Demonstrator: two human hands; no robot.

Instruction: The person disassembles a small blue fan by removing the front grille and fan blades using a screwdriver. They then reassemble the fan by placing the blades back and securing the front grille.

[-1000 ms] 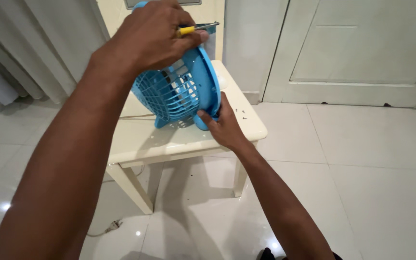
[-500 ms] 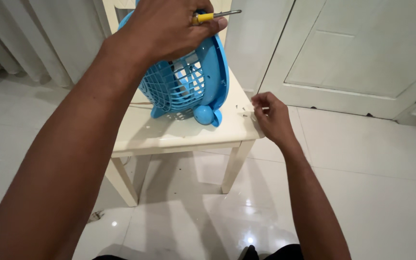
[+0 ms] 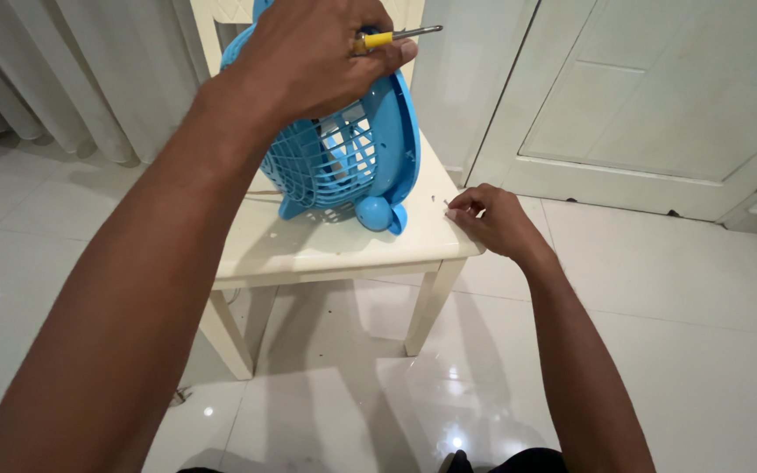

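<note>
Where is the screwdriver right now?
In the head view, top centre: the screwdriver is in the left hand, which rests atop the blue fan on the cream table.

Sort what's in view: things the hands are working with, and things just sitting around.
In use: blue fan and yellow-handled screwdriver, both under the left hand; small screws at the right hand; cream table.
Idle: curtains, white door, floor cord.

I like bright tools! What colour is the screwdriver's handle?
Yellow. The screwdriver sits in the left hand on top of the blue fan, clearest in the head view.
</note>
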